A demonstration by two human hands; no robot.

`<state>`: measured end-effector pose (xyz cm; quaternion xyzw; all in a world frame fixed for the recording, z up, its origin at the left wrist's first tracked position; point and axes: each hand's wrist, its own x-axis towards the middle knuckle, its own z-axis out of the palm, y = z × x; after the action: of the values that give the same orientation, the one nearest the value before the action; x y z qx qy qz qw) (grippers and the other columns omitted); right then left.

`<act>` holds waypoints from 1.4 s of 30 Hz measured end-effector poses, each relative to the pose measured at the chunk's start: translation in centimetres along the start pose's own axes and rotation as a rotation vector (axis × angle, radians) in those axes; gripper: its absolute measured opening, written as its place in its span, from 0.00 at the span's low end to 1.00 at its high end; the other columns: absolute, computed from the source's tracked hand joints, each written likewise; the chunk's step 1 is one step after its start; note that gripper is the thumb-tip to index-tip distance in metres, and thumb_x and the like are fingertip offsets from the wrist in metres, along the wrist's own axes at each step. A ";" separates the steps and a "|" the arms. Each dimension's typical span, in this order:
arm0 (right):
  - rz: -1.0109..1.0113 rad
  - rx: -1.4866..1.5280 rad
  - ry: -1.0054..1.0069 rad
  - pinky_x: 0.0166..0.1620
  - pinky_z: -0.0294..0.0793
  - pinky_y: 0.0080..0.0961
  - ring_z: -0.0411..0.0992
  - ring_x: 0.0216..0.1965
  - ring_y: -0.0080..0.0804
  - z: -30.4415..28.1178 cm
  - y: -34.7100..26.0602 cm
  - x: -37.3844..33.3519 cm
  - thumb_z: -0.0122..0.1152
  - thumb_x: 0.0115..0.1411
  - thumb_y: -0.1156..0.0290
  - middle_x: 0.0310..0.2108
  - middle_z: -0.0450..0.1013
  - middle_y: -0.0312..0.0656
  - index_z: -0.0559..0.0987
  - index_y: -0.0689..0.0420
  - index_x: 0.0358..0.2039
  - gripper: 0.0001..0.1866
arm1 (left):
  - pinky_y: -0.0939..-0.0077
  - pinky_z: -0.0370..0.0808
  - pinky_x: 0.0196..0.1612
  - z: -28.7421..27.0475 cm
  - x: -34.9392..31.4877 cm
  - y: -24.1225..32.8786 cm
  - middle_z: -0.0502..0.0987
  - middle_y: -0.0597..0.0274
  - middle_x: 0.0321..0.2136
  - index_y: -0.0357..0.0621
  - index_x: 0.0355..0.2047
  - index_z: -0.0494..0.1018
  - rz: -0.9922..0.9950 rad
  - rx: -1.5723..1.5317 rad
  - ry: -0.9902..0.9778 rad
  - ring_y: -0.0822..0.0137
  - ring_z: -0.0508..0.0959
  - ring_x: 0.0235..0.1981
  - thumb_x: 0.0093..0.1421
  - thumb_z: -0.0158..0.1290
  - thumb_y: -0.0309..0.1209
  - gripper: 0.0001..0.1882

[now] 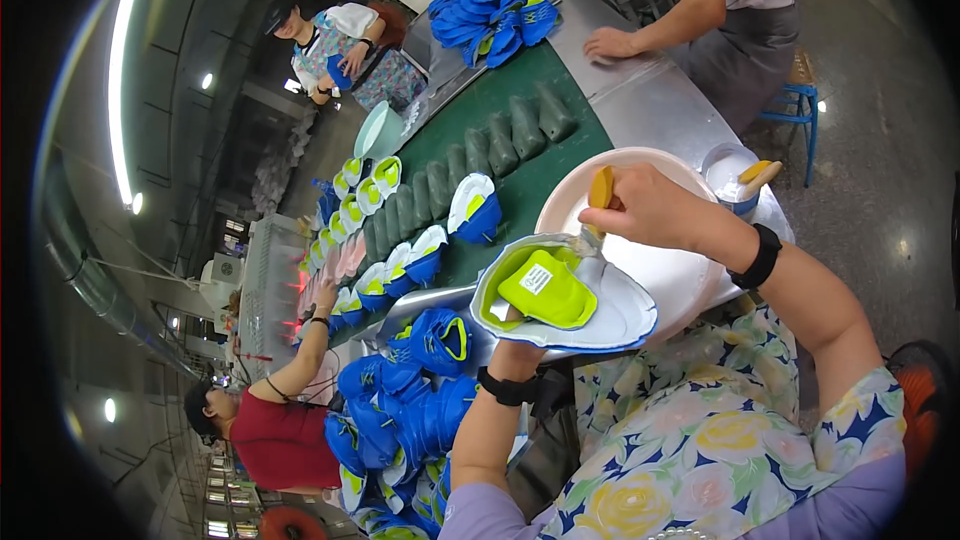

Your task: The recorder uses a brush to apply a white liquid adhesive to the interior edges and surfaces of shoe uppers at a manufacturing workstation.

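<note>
Step looks like brushing along the edge; strokes should be kept light and even, the lime tongue (548,290) kept clean, any drips caught over the basin (556,188). Brush (601,187) is gripped by the yellow handle in the right hand's (648,208) fingers, bristles down at the white lining. Shoe upper (625,305) sits just below those fingers, supported from beneath by the left hand (517,352); left fingers mostly hidden, grip cannot be told.

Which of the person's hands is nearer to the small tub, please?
Right: the right hand is just left of the small tub; the left hand is farther off, under the shoe upper.
</note>
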<state>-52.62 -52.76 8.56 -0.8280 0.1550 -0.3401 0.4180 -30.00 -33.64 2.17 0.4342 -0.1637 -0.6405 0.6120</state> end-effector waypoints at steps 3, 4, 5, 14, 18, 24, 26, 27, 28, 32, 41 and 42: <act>0.124 -0.085 -0.092 0.31 0.74 0.38 0.75 0.23 0.49 -0.3 0.6 -0.9 0.64 0.58 0.59 0.19 0.74 0.56 0.78 0.68 0.19 0.23 | 0.59 0.80 0.53 -0.6 0.3 0.4 0.76 0.55 0.54 0.42 0.63 0.67 0.075 0.045 0.006 0.58 0.79 0.53 0.62 0.57 0.48 0.34; 0.169 -0.086 -0.108 0.31 0.74 0.37 0.75 0.23 0.49 -0.6 0.8 -1.5 0.64 0.58 0.58 0.19 0.74 0.56 0.78 0.69 0.19 0.23 | 0.59 0.80 0.53 -0.7 0.4 0.5 0.76 0.55 0.54 0.42 0.63 0.66 0.100 0.059 0.010 0.58 0.79 0.52 0.62 0.58 0.48 0.34; 0.212 -0.090 -0.123 0.31 0.74 0.36 0.75 0.23 0.49 -1.0 1.0 -1.9 0.64 0.59 0.58 0.18 0.74 0.56 0.79 0.69 0.19 0.24 | 0.59 0.80 0.53 -0.6 0.6 0.5 0.76 0.55 0.54 0.42 0.63 0.66 0.129 0.072 0.014 0.58 0.79 0.52 0.62 0.58 0.48 0.34; -0.491 -0.214 -0.025 0.44 0.73 0.38 0.75 0.39 0.45 0.7 0.3 -2.1 0.64 0.54 0.75 0.33 0.76 0.44 0.75 0.55 0.34 0.07 | 0.53 0.77 0.57 1.6 -0.4 0.5 0.73 0.52 0.57 0.42 0.65 0.64 0.337 0.145 0.006 0.54 0.78 0.53 0.60 0.57 0.50 0.37; -0.377 -0.264 -0.270 0.42 0.74 0.39 0.75 0.37 0.46 -1.0 1.0 -4.0 0.65 0.57 0.73 0.32 0.76 0.44 0.76 0.56 0.34 0.07 | 0.51 0.77 0.57 1.4 -1.1 1.2 0.73 0.52 0.57 0.42 0.65 0.64 0.453 0.176 -0.041 0.52 0.78 0.54 0.60 0.57 0.51 0.38; -0.308 -0.033 0.131 0.36 0.75 0.37 0.76 0.32 0.49 0.6 -1.1 -1.0 0.67 0.61 0.66 0.32 0.77 0.48 0.76 0.58 0.36 0.11 | 0.51 0.76 0.58 0.9 0.7 1.2 0.73 0.53 0.58 0.42 0.65 0.64 0.235 0.138 -0.025 0.52 0.77 0.55 0.59 0.58 0.52 0.39; -0.156 0.002 0.085 0.33 0.75 0.38 0.76 0.30 0.50 1.4 -1.1 -0.5 0.68 0.60 0.64 0.29 0.76 0.52 0.76 0.61 0.33 0.13 | 0.52 0.76 0.58 1.2 0.5 1.4 0.73 0.54 0.57 0.42 0.65 0.64 0.252 0.125 -0.017 0.52 0.77 0.55 0.59 0.58 0.51 0.39; -0.162 0.008 0.080 0.33 0.75 0.38 0.76 0.30 0.50 1.4 -0.8 -0.3 0.68 0.60 0.64 0.29 0.76 0.52 0.76 0.61 0.33 0.13 | 0.53 0.77 0.58 1.2 0.2 1.4 0.73 0.54 0.57 0.42 0.65 0.64 0.274 0.108 -0.005 0.53 0.77 0.55 0.59 0.58 0.51 0.39; -0.055 -0.034 0.043 0.33 0.75 0.38 0.77 0.29 0.50 1.1 -0.2 -0.3 0.68 0.59 0.63 0.28 0.76 0.53 0.77 0.63 0.31 0.15 | 0.54 0.77 0.57 -1.2 1.5 0.7 0.73 0.54 0.57 0.42 0.65 0.64 0.275 0.005 -0.053 0.53 0.77 0.55 0.62 0.56 0.51 0.37; 0.233 -0.099 -0.084 0.30 0.74 0.36 0.77 0.25 0.46 -0.2 1.2 -1.1 0.69 0.57 0.62 0.23 0.76 0.53 0.78 0.65 0.28 0.17 | 0.54 0.74 0.60 -3.4 1.7 2.1 0.73 0.57 0.57 0.45 0.64 0.65 0.342 -0.057 -0.256 0.54 0.74 0.58 0.69 0.47 0.45 0.27; 0.288 0.108 0.188 0.32 0.73 0.25 0.76 0.26 0.30 1.2 2.8 -7.4 0.70 0.56 0.71 0.25 0.78 0.42 0.79 0.62 0.30 0.09 | 0.53 0.78 0.50 -22.6 9.7 6.1 0.76 0.59 0.54 0.49 0.65 0.58 0.698 0.941 0.144 0.51 0.75 0.57 0.67 0.51 0.26 0.27; 0.365 0.081 0.224 0.32 0.73 0.25 0.77 0.26 0.29 1.2 4.3 -8.3 0.70 0.56 0.72 0.26 0.78 0.42 0.79 0.62 0.30 0.08 | 0.55 0.81 0.45 -15.7 14.2 6.8 0.74 0.56 0.54 0.48 0.61 0.61 0.224 0.463 0.442 0.51 0.76 0.55 0.70 0.45 0.28 0.20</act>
<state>-57.63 -50.13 0.98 -0.7258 0.3340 -0.3546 0.4856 -11.94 -43.11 -6.81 0.6694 -0.2148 -0.4056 0.5842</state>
